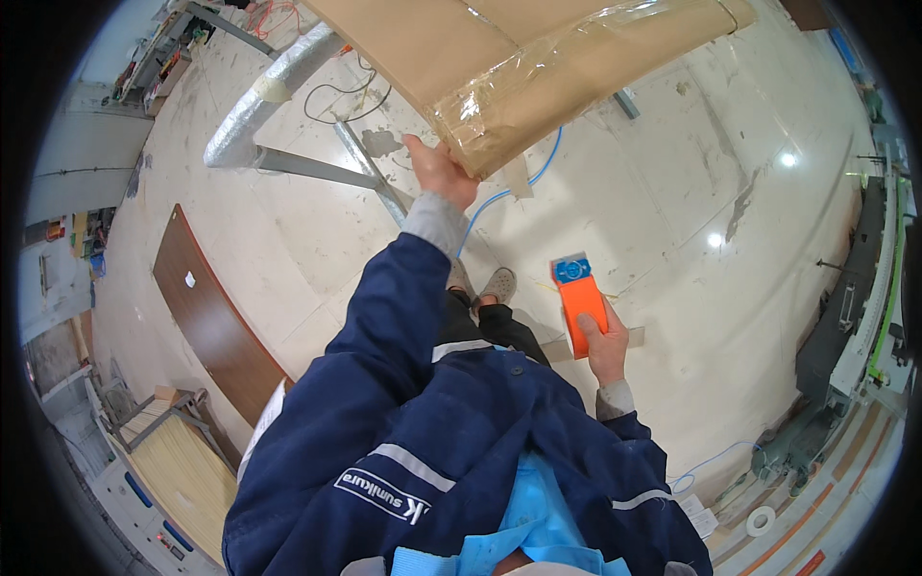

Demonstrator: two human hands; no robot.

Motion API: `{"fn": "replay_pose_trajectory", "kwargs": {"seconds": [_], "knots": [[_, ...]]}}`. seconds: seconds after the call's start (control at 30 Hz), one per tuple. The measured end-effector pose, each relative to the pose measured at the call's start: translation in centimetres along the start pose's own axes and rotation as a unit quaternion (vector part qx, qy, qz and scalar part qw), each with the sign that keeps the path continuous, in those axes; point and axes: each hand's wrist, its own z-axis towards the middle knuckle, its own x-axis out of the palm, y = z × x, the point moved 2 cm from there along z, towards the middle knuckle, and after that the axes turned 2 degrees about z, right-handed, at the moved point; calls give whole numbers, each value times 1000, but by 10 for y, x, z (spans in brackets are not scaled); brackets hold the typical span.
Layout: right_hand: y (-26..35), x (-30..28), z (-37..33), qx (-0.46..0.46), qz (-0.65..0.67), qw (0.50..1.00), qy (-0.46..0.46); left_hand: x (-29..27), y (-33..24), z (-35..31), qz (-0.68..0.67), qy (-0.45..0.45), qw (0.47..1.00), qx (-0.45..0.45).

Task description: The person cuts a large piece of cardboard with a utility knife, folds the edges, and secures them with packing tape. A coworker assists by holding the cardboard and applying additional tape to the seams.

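A large flat package wrapped in brown cardboard (pixel 576 67), with clear tape shining along its near edge, fills the top of the view. My left hand (pixel 447 178) grips its near corner; the thumb shows at the side and the other fingers are partly hidden under the cardboard. In my right hand (pixel 605 346), lower and to the right, is a flat orange block with a blue end (pixel 583 312). My thumb presses on its face; its exact kind is unclear. It is held apart from the package.
Behind my left hand stands a metal frame leg (pixel 317 168) beside a bar padded in silvery wrap (pixel 274 91). A blue hose (pixel 547 168) runs over the pale floor. A brown board (pixel 211 298) lies to the left, and long machinery (pixel 845 288) lines the right.
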Motion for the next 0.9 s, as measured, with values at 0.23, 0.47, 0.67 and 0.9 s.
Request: {"fn": "replay_pose_trajectory", "kwargs": {"seconds": [0.23, 0.47, 0.67, 0.9], "knots": [[106, -5, 6, -286, -128, 930, 195, -50, 25, -116, 272, 262, 897, -229], [135, 14, 12, -366, -163, 882, 248, -24, -20, -156, 425, 377, 815, -115], [140, 45, -19, -299, -174, 916, 203, -43, -52, -140, 314, 373, 843, -228], [142, 91, -48, -249, -183, 933, 183, -68, -80, -120, 381, 486, 748, -242]]}}
